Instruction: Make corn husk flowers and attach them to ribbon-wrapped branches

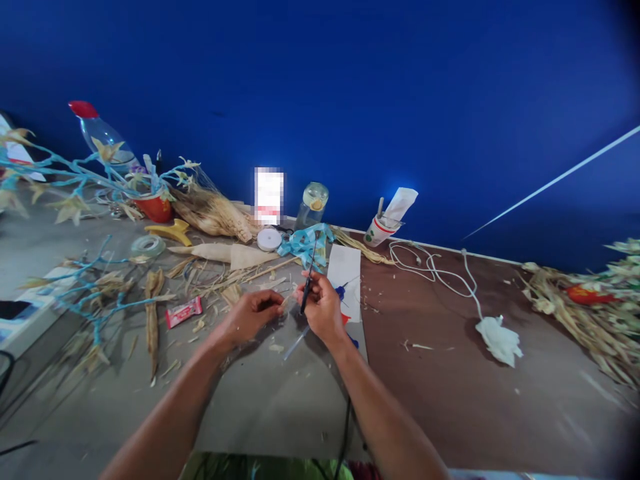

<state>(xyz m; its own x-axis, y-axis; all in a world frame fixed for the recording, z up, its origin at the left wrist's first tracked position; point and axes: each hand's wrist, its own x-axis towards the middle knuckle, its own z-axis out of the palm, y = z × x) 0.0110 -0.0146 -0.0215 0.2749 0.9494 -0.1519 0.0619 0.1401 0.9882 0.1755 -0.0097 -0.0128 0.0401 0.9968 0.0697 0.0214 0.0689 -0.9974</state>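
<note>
My left hand (257, 312) is closed in a pinch, with thumb and fingertips on a small pale piece of dried husk (286, 303). Beside it, my right hand (324, 308) grips a pair of dark scissors (308, 285), blades pointing up and away from me. The two hands are close together above the grey mat (260, 407). Behind the right hand lies a blue and orange object (341, 291), mostly hidden, on a white card (345, 263). Below the hands a thin translucent stick (296, 343) slants across the mat.
Blue-wrapped branches with husk flowers (107, 303) spread at left, near a red cup (155, 208) and tape roll (147, 247). Blue ribbon (305, 245), a glass jar (313, 205) and a paper cup (383, 228) stand towards the wall. A white cable (450, 279) crosses the brown tabletop (440, 407).
</note>
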